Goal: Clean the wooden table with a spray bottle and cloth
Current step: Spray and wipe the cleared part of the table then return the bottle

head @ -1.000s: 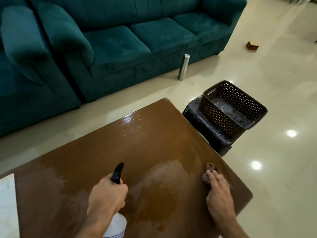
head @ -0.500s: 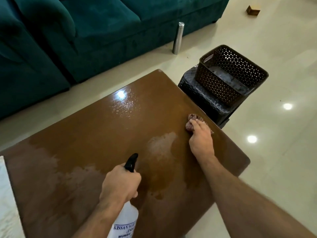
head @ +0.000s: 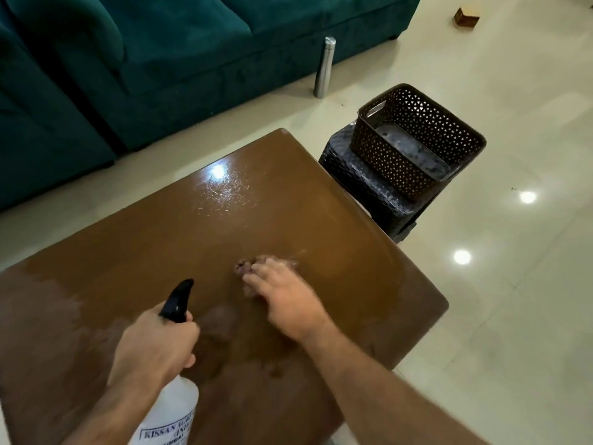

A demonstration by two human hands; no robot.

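Observation:
The brown wooden table (head: 321, 200) fills the middle of the view, with wet patches and a glossy sheen near its far corner. My left hand (head: 154, 348) grips the neck of a white spray bottle (head: 170, 409) with a black nozzle, held upright over the near side of the table. My right hand (head: 285, 297) presses a small pinkish-brown cloth (head: 244, 266) onto the tabletop near its middle. The hand is blurred and covers most of the cloth.
A dark perforated basket (head: 417, 146) sits on a dark woven stool (head: 375, 194) at the table's right edge. A teal sofa (head: 179, 53) stands behind, with a steel bottle (head: 324, 67) on the floor before it. A small brown box (head: 466, 17) lies far right.
My right hand has swept the cloth from the table's right edge leftward toward the middle. My left hand keeps holding the spray bottle in about the same place.

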